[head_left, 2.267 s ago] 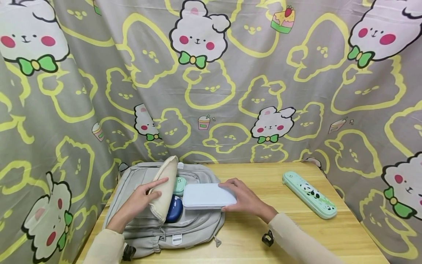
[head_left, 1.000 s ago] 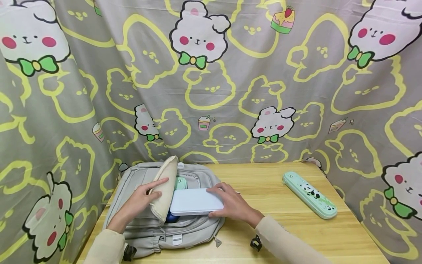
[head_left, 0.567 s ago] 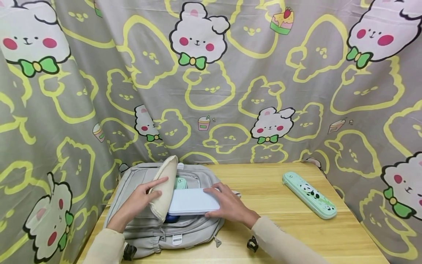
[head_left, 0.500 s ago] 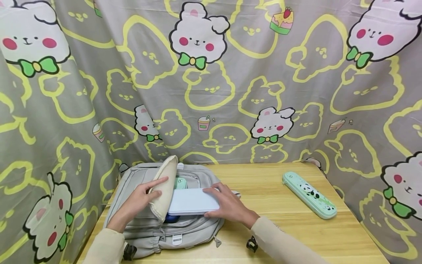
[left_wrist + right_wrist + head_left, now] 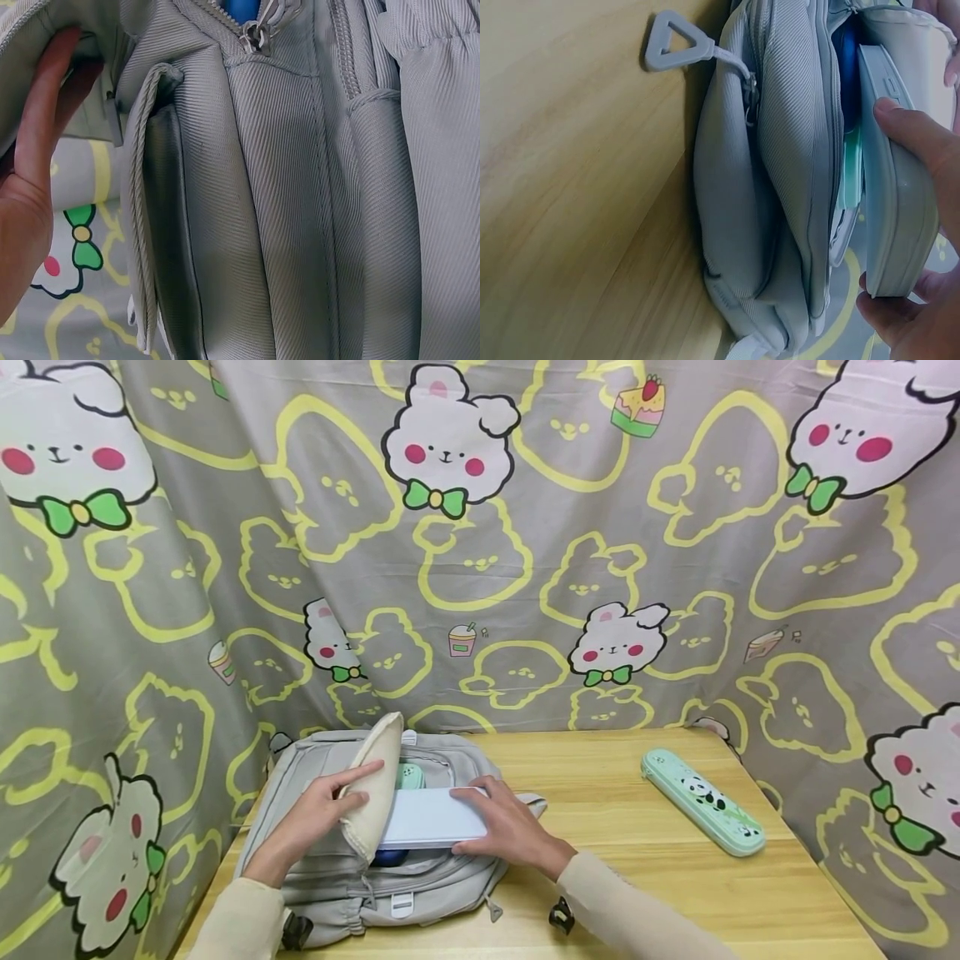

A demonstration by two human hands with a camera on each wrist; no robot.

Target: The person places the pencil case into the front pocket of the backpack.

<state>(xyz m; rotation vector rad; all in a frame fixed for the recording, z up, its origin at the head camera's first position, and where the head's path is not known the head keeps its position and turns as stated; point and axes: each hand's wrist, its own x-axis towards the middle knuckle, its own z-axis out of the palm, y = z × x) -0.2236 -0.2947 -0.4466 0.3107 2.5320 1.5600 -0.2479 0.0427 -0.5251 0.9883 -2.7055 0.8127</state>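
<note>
A grey backpack [image 5: 322, 897] lies on the table, its front pocket unzipped. My left hand [image 5: 318, 810] holds the pocket's cream-lined flap [image 5: 377, 781] up and to the left, thumb on the lining side. My right hand [image 5: 506, 827] grips a flat pale-blue case [image 5: 427, 818] by its right end, thumb on one face edge and fingers on the other. The case's left end is tucked behind the flap, over the pocket opening. Beneath it show a dark-blue rounded item [image 5: 849, 75] and a mint-green case [image 5: 411, 776], both partly hidden.
A mint-green panda pencil case [image 5: 703, 802] lies to the right on the wooden table [image 5: 585, 777]. A triangular zipper pull [image 5: 676, 43] hangs off the backpack's near side. A patterned curtain [image 5: 480, 568] encloses the table's back and sides.
The right hand has carried the pale-blue case leftward and slightly down, over the pocket and behind the flap, covering most of the dark-blue item. The left hand stays put on the flap.
</note>
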